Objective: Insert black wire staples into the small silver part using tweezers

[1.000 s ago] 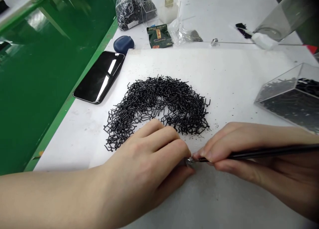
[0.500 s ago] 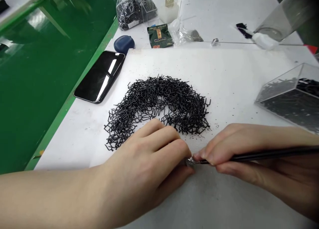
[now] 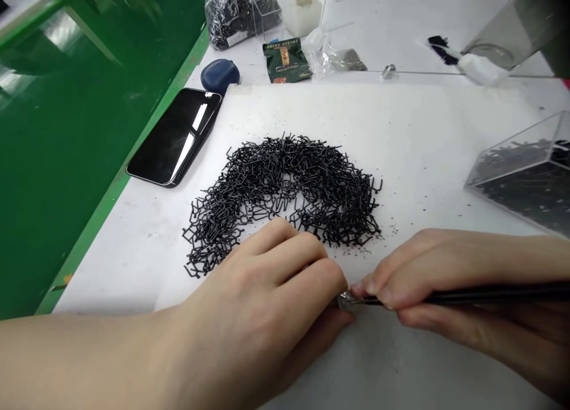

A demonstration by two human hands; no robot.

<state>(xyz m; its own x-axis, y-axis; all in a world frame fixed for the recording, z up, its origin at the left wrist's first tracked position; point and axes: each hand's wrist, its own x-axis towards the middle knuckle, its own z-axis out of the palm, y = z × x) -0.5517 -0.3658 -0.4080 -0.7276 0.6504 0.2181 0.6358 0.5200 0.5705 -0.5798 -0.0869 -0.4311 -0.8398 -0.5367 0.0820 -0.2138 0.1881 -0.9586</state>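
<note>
My left hand [image 3: 271, 300] is closed, its thumb and fingertips pinching a small shiny piece [image 3: 345, 299]; most of that piece is hidden by the fingers. My right hand [image 3: 439, 273] grips slim black tweezers [image 3: 485, 295], whose tip meets the shiny piece right at the left fingertips. Just beyond both hands, a curved pile of small bent black parts [image 3: 294, 157] spreads over the white work sheet [image 3: 414, 131]. Part of the pile's near side is covered by the left hand.
At left lie a phone [image 3: 176, 138] and a dark blue case [image 3: 219, 75]. Behind stand a bag of black parts [image 3: 238, 18] and a green packet [image 3: 286, 61]. A clear box of black parts [image 3: 528, 178] sits at right, near a transparent cylinder [image 3: 512, 30].
The view has shifted slightly, so both hands appear a little lower and farther right. Their grips on the shiny piece and the tweezers look the same.
</note>
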